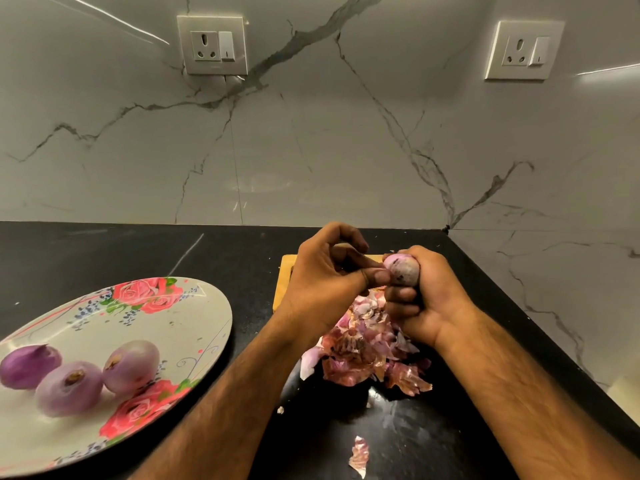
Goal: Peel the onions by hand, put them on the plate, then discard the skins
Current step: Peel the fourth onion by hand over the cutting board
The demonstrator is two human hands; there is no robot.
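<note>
Right grip [427,299]: fingers curled round a part-peeled onion [403,271], held clear of the table with its pale, speckled side toward the camera. Left grip [323,277]: fingers curled, thumb and forefinger tips brought together against the onion's left end, pinching at its surface; whether a flake of skin lies between them cannot be told. Both forearms enter from the lower edge.

Directly beneath the two grips lies a pile of skins [363,344], pink and papery. Its far part rests on a wooden board [284,271], and its near part spills onto the black table [104,247]. A stray skin [359,455] lies apart from the pile, nearer the camera.

To the left, well apart from the grips, a floral plate [194,306] stands on the table. It carries three peeled onions close together near its left side: one at far left [29,365], one in the middle [69,388], one to the right [131,365].

Behind the table rises a veined marble wall [346,150] with a left socket [212,45] and a right socket [524,50].
</note>
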